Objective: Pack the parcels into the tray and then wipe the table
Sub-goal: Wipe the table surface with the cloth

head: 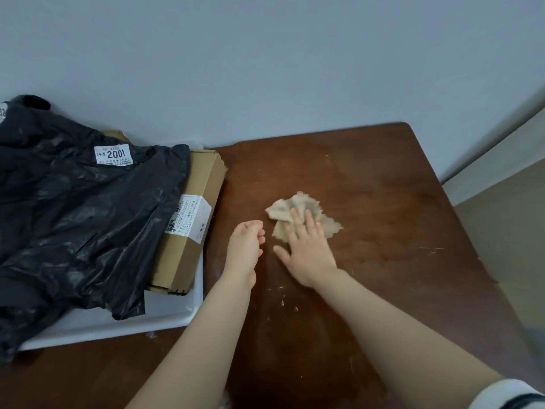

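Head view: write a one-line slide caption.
The right hand presses a beige cloth on the brown table, left hand idle beside it; black bag parcel and cardboard box lie in the white tray.

Soft, even light is filling the room, a little dim and bluish. Pale shine is showing on the crinkly black bag [73, 208] and on the brown counter [368, 178]. A soft shadow is lying beside the cardboard box [182, 252]. The cloth [303, 208] is looking blurry. Straight lines are bending near the edges of the view.
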